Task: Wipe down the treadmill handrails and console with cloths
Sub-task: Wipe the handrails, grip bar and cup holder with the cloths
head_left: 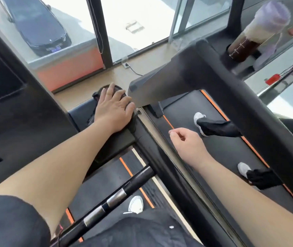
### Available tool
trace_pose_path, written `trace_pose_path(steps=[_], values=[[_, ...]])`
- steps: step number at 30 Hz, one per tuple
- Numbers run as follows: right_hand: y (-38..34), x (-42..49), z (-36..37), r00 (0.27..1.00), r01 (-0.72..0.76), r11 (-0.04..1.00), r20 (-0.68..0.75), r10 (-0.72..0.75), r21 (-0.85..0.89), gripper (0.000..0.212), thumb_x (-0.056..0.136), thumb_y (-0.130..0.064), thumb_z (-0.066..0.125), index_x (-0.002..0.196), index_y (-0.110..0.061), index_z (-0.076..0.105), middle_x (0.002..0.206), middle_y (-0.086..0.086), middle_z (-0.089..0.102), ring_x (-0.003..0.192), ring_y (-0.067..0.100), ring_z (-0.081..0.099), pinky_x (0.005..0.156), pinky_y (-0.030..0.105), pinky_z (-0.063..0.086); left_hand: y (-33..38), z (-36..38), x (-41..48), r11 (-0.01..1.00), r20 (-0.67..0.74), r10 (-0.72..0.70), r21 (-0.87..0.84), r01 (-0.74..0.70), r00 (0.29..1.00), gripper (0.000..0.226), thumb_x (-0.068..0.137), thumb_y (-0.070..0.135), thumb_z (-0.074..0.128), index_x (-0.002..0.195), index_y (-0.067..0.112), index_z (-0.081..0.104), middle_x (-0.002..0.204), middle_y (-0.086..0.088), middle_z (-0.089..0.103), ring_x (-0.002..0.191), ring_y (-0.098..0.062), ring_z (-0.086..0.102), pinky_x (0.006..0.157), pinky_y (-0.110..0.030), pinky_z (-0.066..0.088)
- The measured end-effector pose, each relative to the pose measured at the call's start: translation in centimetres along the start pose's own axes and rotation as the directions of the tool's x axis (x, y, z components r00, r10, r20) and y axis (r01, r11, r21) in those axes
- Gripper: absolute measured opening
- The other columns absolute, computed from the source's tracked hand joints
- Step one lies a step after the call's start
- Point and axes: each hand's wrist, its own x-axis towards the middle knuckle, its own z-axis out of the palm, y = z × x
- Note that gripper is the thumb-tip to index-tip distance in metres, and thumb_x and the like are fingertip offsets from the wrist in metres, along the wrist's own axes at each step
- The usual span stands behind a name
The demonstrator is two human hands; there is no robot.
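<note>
My left hand (114,109) lies flat, fingers spread, pressing a dark cloth (97,94) onto the far end of the black treadmill handrail (153,150), which runs diagonally through the middle. Only the cloth's edges show around my fingers. My right hand (186,143) hovers just right of that handrail, fingers loosely curled, thumb and forefinger near each other, holding nothing. The dark console panel (1,77) with round button marks fills the left side. A black crossbar with silver sensor plates (106,202) runs below my left forearm.
A second treadmill stands to the right, its handrail (249,97) and orange-edged belt (213,139) under another person's feet in white shoes (199,118). A bottle with a lilac cap (256,32) sits in its holder. Windows ahead overlook a parked black car (40,27).
</note>
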Motion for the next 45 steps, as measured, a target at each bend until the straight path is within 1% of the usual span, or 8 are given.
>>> trace_pose_path(steps=[3, 6, 16, 32, 37, 40, 42, 45], values=[[1.3, -0.8, -0.4, 0.999, -0.029, 0.999, -0.017, 0.029, 0.031, 0.022, 0.099, -0.028, 0.054, 0.095, -0.02, 0.073, 0.094, -0.003, 0.074, 0.079, 0.008, 0.061, 0.064, 0.007, 0.042, 2.6, 1.1, -2.6, 0.995, -0.009, 0.102, -0.019, -0.102, 0.995, 0.053, 0.103, 0.049, 0.02, 0.14, 0.038, 0.058, 0.158, 0.009, 0.042, 0.157, -0.023, 0.007, 0.127, -0.049, -0.005], [2.7, -2.4, -0.6, 0.998, -0.056, 0.997, 0.004, 0.056, 0.043, 0.027, 0.1, -0.029, 0.052, 0.097, -0.011, 0.072, 0.101, 0.01, 0.073, 0.08, 0.019, 0.062, 0.072, 0.025, 0.048, 5.6, 2.3, -6.0, 0.98, -0.024, 0.197, -0.004, -0.198, 0.98, 0.048, 0.103, 0.047, 0.028, 0.133, 0.035, 0.064, 0.146, 0.012, 0.053, 0.153, -0.023, 0.019, 0.126, -0.049, -0.003], [11.8, -10.7, -4.8, 0.978, -0.165, 0.973, -0.101, 0.182, 0.159, 0.023, 0.095, -0.033, 0.058, 0.09, -0.02, 0.075, 0.092, 0.002, 0.075, 0.095, 0.023, 0.07, 0.09, 0.045, 0.057, 17.1, 6.7, -18.5, 0.945, -0.167, 0.266, -0.151, -0.291, 0.95, 0.033, 0.099, 0.04, 0.045, 0.108, 0.031, 0.076, 0.12, 0.012, 0.066, 0.139, -0.025, 0.04, 0.127, -0.049, 0.003], [27.1, -27.8, -12.6, 0.972, -0.168, 0.971, -0.137, 0.192, 0.17, 0.028, 0.097, -0.026, 0.057, 0.092, -0.002, 0.071, 0.096, 0.017, 0.072, 0.096, 0.031, 0.066, 0.087, 0.038, 0.055, 37.4, 13.9, -39.7, 0.865, -0.246, 0.429, -0.163, -0.474, 0.869, 0.026, 0.1, 0.034, 0.052, 0.102, 0.023, 0.075, 0.106, 0.007, 0.07, 0.117, -0.025, 0.056, 0.126, -0.043, 0.014], [27.9, -30.1, -12.6, 0.975, -0.165, 0.976, -0.126, 0.183, 0.145, 0.03, 0.099, -0.027, 0.057, 0.091, -0.002, 0.072, 0.095, 0.014, 0.073, 0.097, 0.026, 0.066, 0.073, 0.018, 0.049, 40.5, 15.6, -43.9, 0.774, -0.238, 0.555, -0.205, -0.6, 0.797, 0.029, 0.105, 0.035, 0.046, 0.107, 0.024, 0.073, 0.113, 0.008, 0.07, 0.121, -0.021, 0.058, 0.12, -0.044, 0.03], [26.7, -29.5, -12.8, 0.981, -0.11, 0.983, -0.143, 0.131, 0.147, 0.033, 0.097, -0.029, 0.056, 0.092, 0.001, 0.071, 0.098, 0.018, 0.071, 0.099, 0.033, 0.065, 0.09, 0.038, 0.053, 40.6, 16.0, -46.2, 0.649, -0.299, 0.618, -0.33, -0.686, 0.728, 0.04, 0.109, 0.039, 0.043, 0.093, 0.021, 0.075, 0.098, 0.007, 0.074, 0.113, -0.016, 0.063, 0.117, -0.035, 0.036], [25.3, -28.7, -12.8, 0.984, -0.077, 0.987, -0.15, 0.098, 0.142, 0.037, 0.093, -0.038, 0.056, 0.091, -0.004, 0.072, 0.094, 0.013, 0.074, 0.097, 0.032, 0.068, 0.093, 0.046, 0.055, 39.2, 14.5, -47.1, 0.63, -0.304, 0.55, -0.46, -0.626, 0.778, 0.042, 0.11, 0.041, 0.039, 0.094, 0.023, 0.074, 0.092, 0.007, 0.073, 0.098, -0.016, 0.066, 0.1, -0.03, 0.047], [23.3, -27.1, -12.0, 0.989, -0.028, 0.995, -0.144, 0.042, 0.099, 0.051, 0.082, -0.05, 0.051, 0.091, -0.004, 0.07, 0.093, 0.014, 0.072, 0.096, 0.033, 0.067, 0.092, 0.051, 0.056, 35.5, 11.6, -45.8, 0.706, -0.182, 0.132, -0.672, -0.221, 0.974, 0.034, 0.106, 0.048, 0.033, 0.1, 0.033, 0.063, 0.094, 0.011, 0.071, 0.09, -0.013, 0.064, 0.079, -0.031, 0.049]])
